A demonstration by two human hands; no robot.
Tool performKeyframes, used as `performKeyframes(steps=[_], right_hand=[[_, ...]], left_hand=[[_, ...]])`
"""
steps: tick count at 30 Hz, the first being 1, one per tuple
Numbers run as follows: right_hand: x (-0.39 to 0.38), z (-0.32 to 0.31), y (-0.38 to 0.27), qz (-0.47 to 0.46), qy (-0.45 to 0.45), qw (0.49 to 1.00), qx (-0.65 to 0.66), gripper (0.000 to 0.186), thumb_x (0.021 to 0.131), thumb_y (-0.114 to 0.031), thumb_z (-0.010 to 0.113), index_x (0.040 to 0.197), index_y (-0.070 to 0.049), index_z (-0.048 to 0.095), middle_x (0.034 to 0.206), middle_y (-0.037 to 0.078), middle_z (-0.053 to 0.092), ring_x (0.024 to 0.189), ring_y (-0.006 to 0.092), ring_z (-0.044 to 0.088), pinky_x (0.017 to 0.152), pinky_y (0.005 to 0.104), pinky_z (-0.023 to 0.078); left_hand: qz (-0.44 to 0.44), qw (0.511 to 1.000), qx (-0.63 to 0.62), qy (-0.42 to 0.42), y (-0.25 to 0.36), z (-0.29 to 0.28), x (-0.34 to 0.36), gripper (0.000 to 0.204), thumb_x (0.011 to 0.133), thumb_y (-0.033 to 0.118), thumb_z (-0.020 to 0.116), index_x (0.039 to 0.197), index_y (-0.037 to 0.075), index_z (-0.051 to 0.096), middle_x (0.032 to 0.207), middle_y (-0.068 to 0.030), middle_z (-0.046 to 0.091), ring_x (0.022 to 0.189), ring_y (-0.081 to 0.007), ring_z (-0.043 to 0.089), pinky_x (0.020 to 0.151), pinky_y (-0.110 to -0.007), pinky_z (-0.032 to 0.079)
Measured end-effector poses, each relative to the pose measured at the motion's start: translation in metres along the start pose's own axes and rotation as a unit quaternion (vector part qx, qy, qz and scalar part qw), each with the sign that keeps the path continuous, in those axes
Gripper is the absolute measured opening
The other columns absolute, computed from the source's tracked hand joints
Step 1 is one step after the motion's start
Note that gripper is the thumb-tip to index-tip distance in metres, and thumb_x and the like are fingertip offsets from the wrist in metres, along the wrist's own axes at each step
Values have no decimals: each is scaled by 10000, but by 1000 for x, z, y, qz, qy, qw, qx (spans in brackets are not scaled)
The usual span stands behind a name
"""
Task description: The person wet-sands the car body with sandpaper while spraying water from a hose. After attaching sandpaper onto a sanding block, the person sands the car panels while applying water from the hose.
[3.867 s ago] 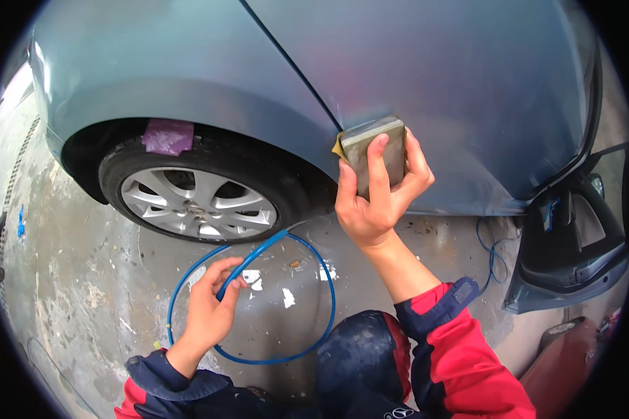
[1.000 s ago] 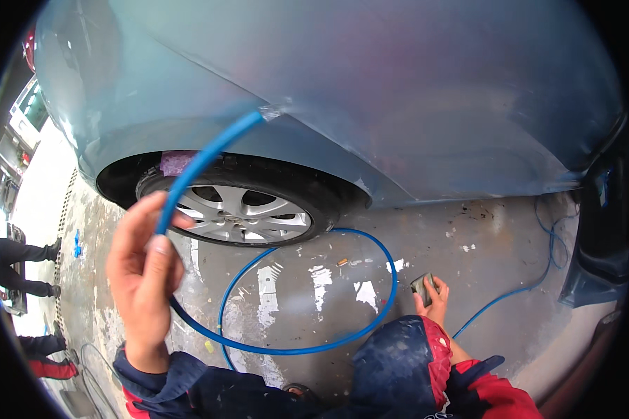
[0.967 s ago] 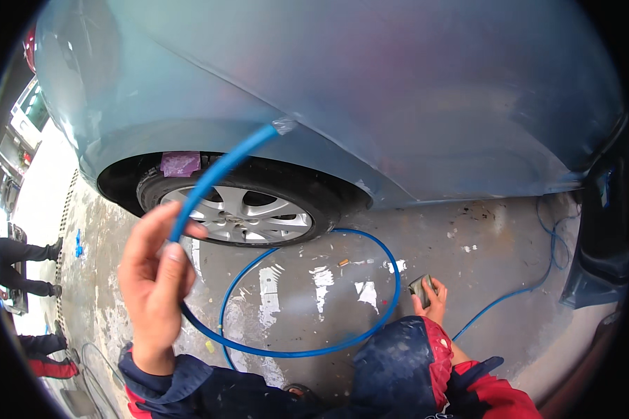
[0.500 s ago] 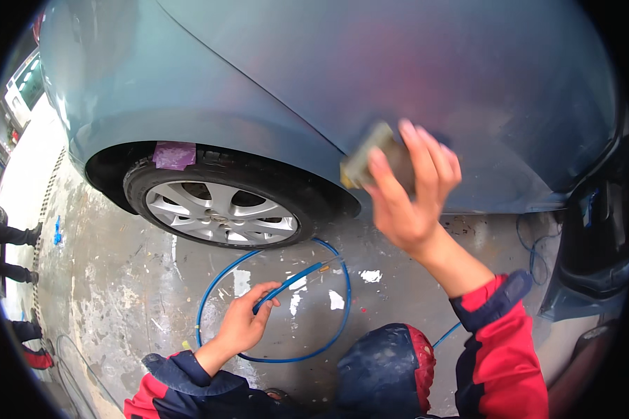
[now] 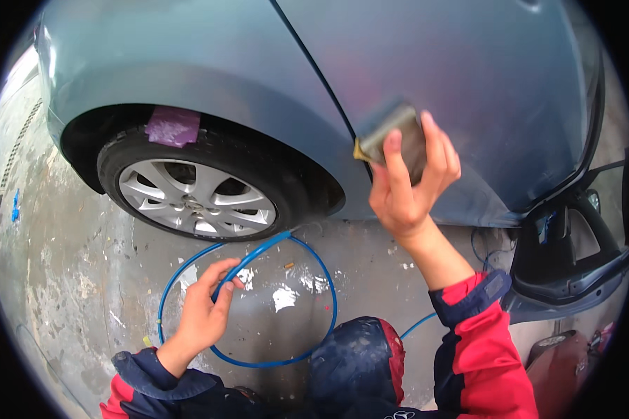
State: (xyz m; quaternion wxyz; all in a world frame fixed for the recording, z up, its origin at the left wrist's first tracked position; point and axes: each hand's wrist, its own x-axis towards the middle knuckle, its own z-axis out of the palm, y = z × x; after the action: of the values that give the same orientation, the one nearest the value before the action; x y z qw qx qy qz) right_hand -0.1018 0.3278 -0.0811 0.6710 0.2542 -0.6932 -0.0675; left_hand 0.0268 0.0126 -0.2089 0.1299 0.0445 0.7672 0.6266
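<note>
My right hand (image 5: 416, 199) is closed around a sanding block (image 5: 407, 123), grey with a yellow lower edge and blurred by motion. It is held at the blue-grey car door (image 5: 468, 91), just right of the seam with the front fender (image 5: 210, 70); whether its face touches the paint I cannot tell. A faint reddish patch shows on the panel above it. Lower left, my left hand (image 5: 201, 311) grips a blue hose (image 5: 264, 246), its free end pointing up toward the tyre. The rest of the hose loops over the floor.
Left of the block is the front wheel (image 5: 196, 199) with silver spokes. A purple piece of sheet (image 5: 173, 127) sits between tyre and arch. A removed dark car door part (image 5: 566, 258) stands at the right. The grey floor (image 5: 70, 279) has peeling paint patches.
My view has shifted, so the wheel sits further left and the seam is steeper. The left hand has lifted the hose end toward the tyre. The block remains in the right hand at the panel.
</note>
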Motion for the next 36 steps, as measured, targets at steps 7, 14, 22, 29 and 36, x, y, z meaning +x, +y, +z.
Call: performKeyframes(steps=[7, 14, 22, 29, 36], right_hand=[[11, -8, -11, 7, -82, 997, -10, 512, 849, -116, 805, 1353, -52, 740, 1507, 316, 552, 1261, 427, 549, 1065, 483, 403], [29, 18, -24, 49, -32, 997, 40, 584, 829, -180, 800, 1407, -154, 725, 1475, 308, 576, 1231, 397, 565, 1017, 462, 388], [0, -2, -11, 39, -49, 996, 63, 527, 846, -155, 816, 1363, -92, 732, 1488, 311, 557, 1265, 416, 555, 1045, 487, 414], [-6, -9, -3, 20, -63, 997, 48, 564, 789, -220, 829, 1343, -144, 753, 1462, 247, 586, 1213, 387, 588, 1008, 473, 393], [48, 13, -24, 35, -64, 996, 51, 584, 770, -199, 837, 1346, -147, 753, 1457, 253, 594, 1212, 380, 592, 1011, 475, 382]], left_hand=[[48, 999, 8, -4, 11, -2, -2, 378, 1043, -25, 548, 1412, 22, 618, 1053, -39, 716, 862, -78, 599, 776, -237, 478], [44, 999, 14, 20, 0, -8, 0, 373, 1045, -19, 551, 1408, 23, 628, 1054, -39, 720, 801, -59, 557, 710, -229, 443], [11, 1000, 7, 26, 3, -12, 3, 376, 1061, -21, 532, 1423, 35, 615, 1051, -76, 739, 967, -106, 653, 847, -252, 492], [-4, 1000, 16, 13, 4, -7, 3, 379, 1061, -11, 548, 1432, 34, 611, 1067, -44, 720, 847, -59, 580, 747, -229, 460], [44, 998, 15, 42, 7, -6, 7, 380, 1038, -9, 551, 1397, 66, 652, 1002, -52, 766, 794, -113, 631, 719, -266, 490]])
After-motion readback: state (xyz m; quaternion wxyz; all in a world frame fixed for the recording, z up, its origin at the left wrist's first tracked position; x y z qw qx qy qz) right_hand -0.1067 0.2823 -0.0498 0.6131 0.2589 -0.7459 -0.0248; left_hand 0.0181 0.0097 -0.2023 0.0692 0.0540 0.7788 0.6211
